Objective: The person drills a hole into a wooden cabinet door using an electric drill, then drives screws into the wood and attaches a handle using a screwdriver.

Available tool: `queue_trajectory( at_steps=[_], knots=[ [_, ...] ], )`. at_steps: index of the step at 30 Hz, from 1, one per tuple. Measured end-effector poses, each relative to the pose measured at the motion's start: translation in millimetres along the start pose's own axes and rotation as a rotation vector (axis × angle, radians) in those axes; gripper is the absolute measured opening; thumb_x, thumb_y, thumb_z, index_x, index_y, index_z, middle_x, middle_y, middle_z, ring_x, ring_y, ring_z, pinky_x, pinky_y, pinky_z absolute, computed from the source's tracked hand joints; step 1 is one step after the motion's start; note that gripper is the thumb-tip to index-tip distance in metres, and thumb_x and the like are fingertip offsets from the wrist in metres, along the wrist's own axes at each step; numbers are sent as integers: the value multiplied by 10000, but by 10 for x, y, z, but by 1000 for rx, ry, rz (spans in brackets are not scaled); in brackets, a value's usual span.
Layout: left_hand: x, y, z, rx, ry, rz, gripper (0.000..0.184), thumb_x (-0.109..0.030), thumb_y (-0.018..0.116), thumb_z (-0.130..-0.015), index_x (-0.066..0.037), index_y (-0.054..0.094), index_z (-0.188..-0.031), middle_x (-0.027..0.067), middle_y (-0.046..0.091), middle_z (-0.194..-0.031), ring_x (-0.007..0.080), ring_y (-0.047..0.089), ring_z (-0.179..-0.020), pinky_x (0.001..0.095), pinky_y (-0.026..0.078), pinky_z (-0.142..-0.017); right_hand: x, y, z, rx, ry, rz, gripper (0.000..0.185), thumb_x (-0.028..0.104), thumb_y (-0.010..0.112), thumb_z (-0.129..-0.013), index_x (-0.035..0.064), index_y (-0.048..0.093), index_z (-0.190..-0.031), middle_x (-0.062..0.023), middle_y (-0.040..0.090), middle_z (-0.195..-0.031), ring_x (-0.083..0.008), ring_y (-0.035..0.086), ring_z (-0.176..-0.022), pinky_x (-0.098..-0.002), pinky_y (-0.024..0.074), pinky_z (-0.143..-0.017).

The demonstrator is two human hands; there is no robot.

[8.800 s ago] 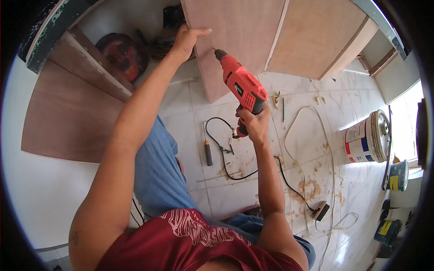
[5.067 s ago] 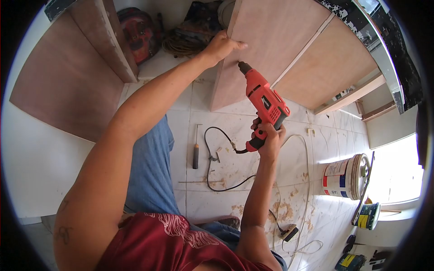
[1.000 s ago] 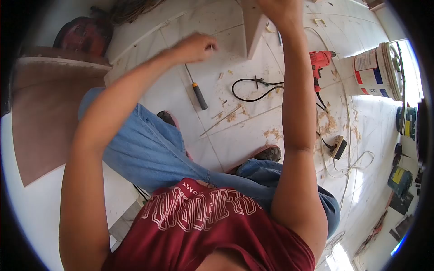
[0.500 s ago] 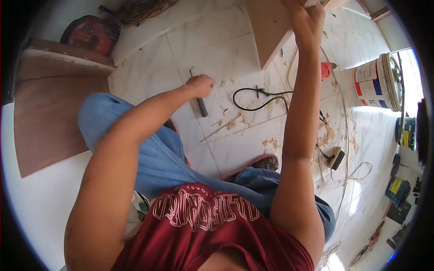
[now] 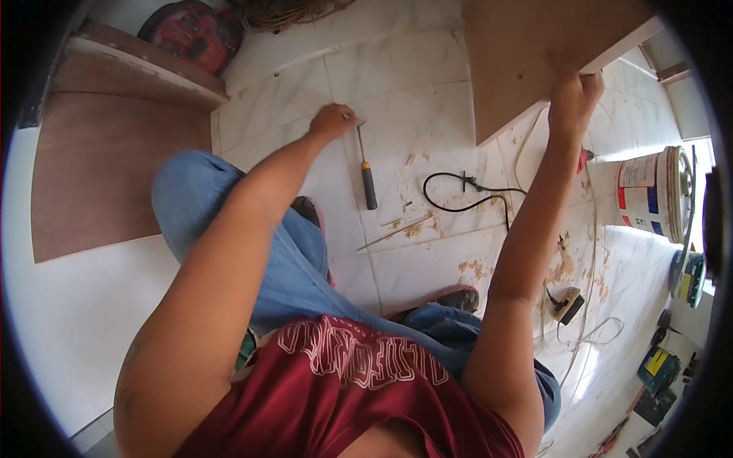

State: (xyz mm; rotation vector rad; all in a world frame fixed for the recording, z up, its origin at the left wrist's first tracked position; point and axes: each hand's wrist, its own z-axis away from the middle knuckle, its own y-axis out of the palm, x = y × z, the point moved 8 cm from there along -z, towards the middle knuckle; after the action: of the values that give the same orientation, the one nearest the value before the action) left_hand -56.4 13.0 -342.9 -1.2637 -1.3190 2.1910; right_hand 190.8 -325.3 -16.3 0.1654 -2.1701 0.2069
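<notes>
My left hand (image 5: 333, 122) is closed above the floor, right by the tip of a screwdriver (image 5: 368, 183) with a dark and orange handle; something small and light shows at its fingertips, too small to name. On the right, my right hand (image 5: 574, 99) grips the lower edge of a wooden door panel (image 5: 527, 53). A small dark hole shows in that panel. The red drill (image 5: 585, 159) lies on the floor, mostly hidden behind my right forearm. Its black cable (image 5: 450, 208) curls over the tiles.
A white bucket (image 5: 643, 195) stands at the right, near green containers (image 5: 658, 369). An extension socket (image 5: 567, 305) with a pale cord lies on the tiles (image 5: 412, 275) among wood shavings. Another wooden panel (image 5: 114, 175) is at the left, beside a red tool (image 5: 191, 37).
The drill has gone from my right hand to the floor. My right hand now holds the panel, which has swung right. My left hand has left the panel and come down beside the screwdriver's tip.
</notes>
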Motion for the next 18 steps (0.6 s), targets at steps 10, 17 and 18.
queue_trajectory(
  at_steps=[10,17,18],
  knots=[
    [-658,28,-263,-332,168,46,159,-190,631,-871,-35,661,-849,143,705,-896,309,682,-865,434,548,-751,-72,59,86,149,126,40,192,91,597,-754,-61,624,-869,-58,628,-719,-125,557,-680,-310,465,-624],
    [-3010,-825,-527,-143,413,1019,201,-135,664,-948,9,718,-1077,64,727,-930,116,649,-839,284,545,-784,-102,38,53,235,137,17,237,108,601,-751,-81,654,-883,-77,648,-725,-127,579,-682,-309,475,-624],
    [-3256,-886,-480,-128,550,1075,176,-86,656,-948,12,722,-1079,63,730,-936,128,655,-847,287,549,-796,-93,28,64,238,131,48,244,114,604,-756,-83,659,-889,-83,653,-727,-130,586,-685,-311,478,-625]
  ],
)
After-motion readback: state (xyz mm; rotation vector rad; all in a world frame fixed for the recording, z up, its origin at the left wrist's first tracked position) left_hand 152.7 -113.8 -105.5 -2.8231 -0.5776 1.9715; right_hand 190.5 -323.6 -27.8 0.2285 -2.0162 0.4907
